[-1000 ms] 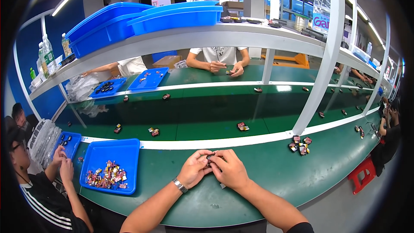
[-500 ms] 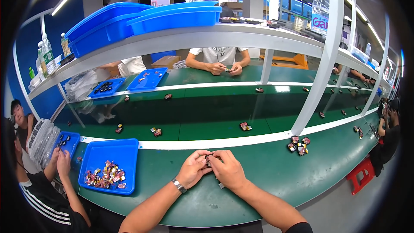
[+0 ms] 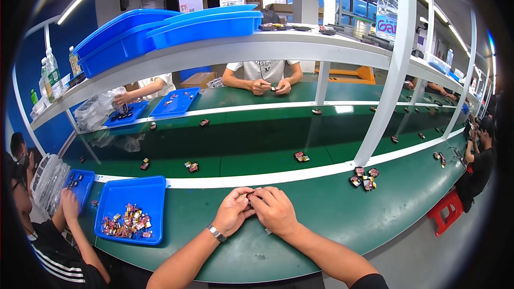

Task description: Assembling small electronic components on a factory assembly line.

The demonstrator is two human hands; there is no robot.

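Observation:
My left hand (image 3: 231, 215) and my right hand (image 3: 277, 214) meet above the green table (image 3: 321, 219), fingers pinched round a small dark electronic part (image 3: 250, 196). My fingers cover most of it. A little silvery piece (image 3: 268, 231) lies on the table, partly hidden by my right hand. To the left is a blue tray (image 3: 158, 211) with a heap of small red, white and yellow parts (image 3: 128, 222). Several similar parts in dark housings (image 3: 366, 180) sit grouped on the table to the right.
Beyond a white rail (image 3: 241, 182), a green belt (image 3: 267, 152) carries scattered parts. A white post (image 3: 383, 91) rises at the right toward a shelf (image 3: 214, 56) holding blue bins (image 3: 198, 29). Co-workers sit across, at left and at right, near a red stool (image 3: 447, 211).
The fingers of my right hand have closed further over the part; both hands stay together. Across the belt at left, a co-worker's arm now reaches to the plastic bag. The whole view has shifted slightly.

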